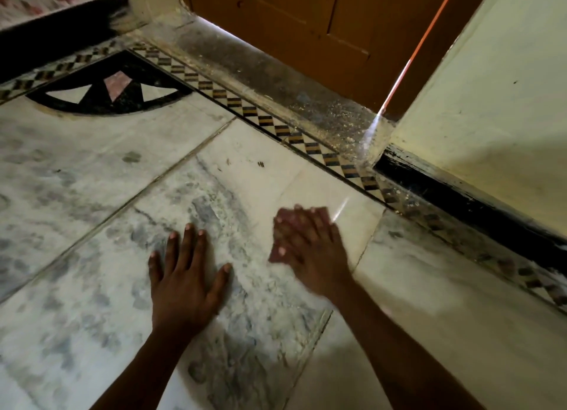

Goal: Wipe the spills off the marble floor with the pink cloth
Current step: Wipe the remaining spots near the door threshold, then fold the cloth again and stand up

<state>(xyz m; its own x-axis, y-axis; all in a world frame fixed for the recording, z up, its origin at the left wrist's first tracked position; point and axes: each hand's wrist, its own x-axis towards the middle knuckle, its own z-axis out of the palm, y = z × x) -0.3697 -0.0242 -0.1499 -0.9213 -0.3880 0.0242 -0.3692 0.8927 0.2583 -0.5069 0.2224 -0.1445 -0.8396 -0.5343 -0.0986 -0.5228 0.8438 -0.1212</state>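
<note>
My right hand (pixel 306 244) is blurred by motion and lies flat on the pale marble floor (pixel 92 170), fingers together. A bit of the pink cloth (pixel 283 219) shows under its fingertips; the rest is hidden by the hand. My left hand (pixel 184 277) rests palm down on the grey-veined slab to its left, fingers spread, holding nothing. Small dark specks (pixel 261 164) lie on the white slab beyond my right hand. The slab by my right hand shines with a wet-looking glare (pixel 340 210).
A checkered black-and-yellow inlay strip (pixel 267 123) runs diagonally along a dusty threshold (pixel 276 81) below a brown wooden door (pixel 306 20). A cream wall (pixel 491 118) with a black skirting (pixel 460 201) stands at the right. A black inlay fan pattern (pixel 113 87) lies far left.
</note>
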